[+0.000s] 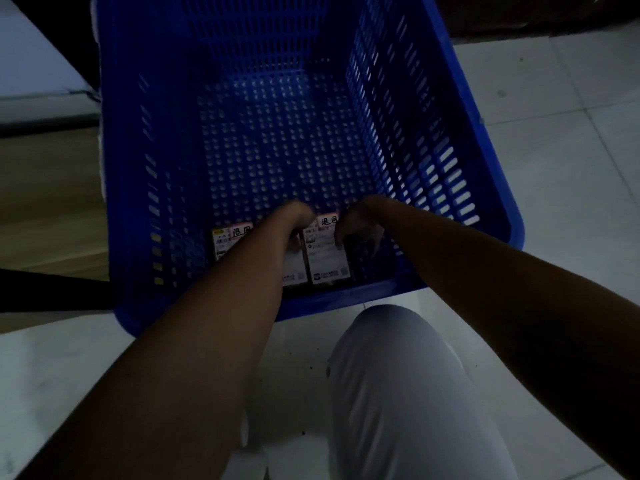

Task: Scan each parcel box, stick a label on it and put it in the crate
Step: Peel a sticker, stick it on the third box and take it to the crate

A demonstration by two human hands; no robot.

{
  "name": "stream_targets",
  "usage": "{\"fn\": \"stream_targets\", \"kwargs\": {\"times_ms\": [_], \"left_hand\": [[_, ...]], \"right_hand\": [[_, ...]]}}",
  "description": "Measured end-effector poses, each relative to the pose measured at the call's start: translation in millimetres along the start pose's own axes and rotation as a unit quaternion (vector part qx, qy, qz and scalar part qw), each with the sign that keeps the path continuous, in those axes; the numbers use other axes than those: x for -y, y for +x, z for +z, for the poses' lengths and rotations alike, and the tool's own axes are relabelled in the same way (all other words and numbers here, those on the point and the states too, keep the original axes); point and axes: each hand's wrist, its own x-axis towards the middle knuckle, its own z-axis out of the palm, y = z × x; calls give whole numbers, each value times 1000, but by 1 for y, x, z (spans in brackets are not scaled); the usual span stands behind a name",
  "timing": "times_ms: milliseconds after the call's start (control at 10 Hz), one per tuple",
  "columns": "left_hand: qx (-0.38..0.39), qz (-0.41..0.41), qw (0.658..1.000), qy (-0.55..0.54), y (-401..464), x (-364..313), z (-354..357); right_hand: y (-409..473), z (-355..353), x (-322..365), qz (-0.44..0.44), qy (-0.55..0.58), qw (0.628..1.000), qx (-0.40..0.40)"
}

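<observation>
Fingers (pixel 341 233) curled on parcel box (pixel 327 252) — in crate (pixel 145 161)

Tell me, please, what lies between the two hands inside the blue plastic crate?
In the head view, a labelled parcel box lies between the left hand and the right hand, on the floor of the blue plastic crate.

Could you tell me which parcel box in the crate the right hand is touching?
The right-hand parcel box: the right hand rests on its label, unlike the left box.
</observation>
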Motion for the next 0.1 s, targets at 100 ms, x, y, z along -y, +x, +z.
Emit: {"fn": "stream_targets", "kwargs": {"times_ms": [100], "left_hand": [[-44,39,998,20,-6,-4,-3]], "right_hand": [[-15,3,-1,-15,-56,997,-47]]}}
